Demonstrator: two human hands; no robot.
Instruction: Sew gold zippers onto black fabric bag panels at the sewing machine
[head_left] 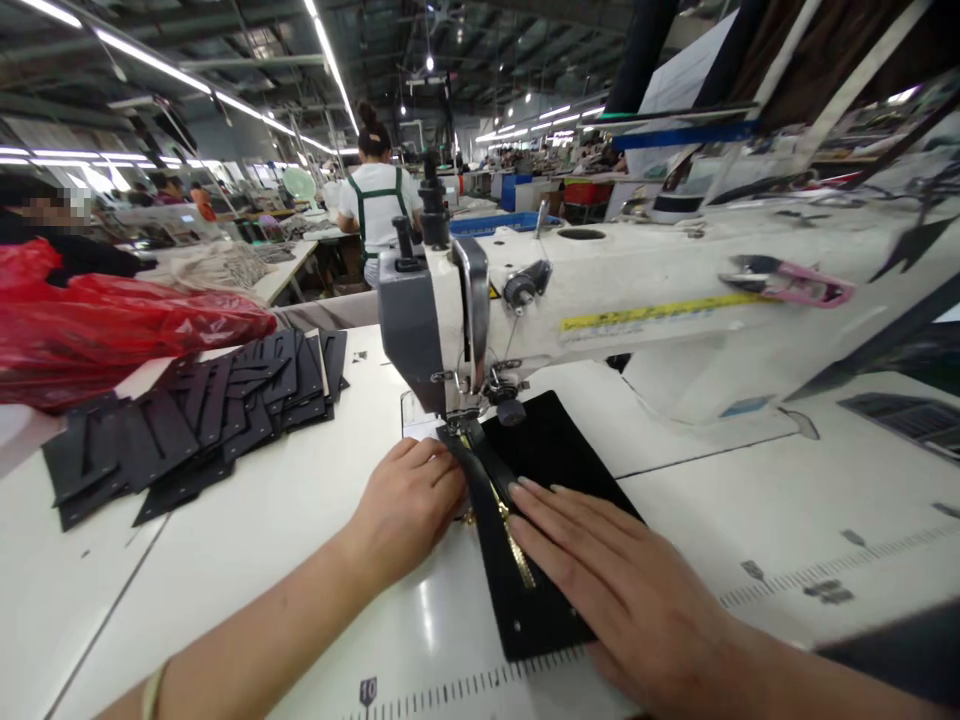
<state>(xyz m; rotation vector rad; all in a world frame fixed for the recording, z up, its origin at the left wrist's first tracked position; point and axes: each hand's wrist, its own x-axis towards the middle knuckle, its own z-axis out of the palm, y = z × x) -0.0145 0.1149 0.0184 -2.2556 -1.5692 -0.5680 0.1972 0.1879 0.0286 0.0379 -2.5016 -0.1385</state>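
- Head view: a flat black fabric panel (562, 450) with a brass zipper (519, 548) is seen on the white counter (285, 520), its far end under the foot of a white industrial sewing machine (600, 290).
- The left hand (409, 505) is curled against the panel's left edge; whether anything is pinched cannot be told.
- The right hand (615, 580) is laid flat, fingers extended, on the panel just right of the zipper.
- Black cut pieces (195, 420) are piled at left, beside a red plastic bag (97, 325).
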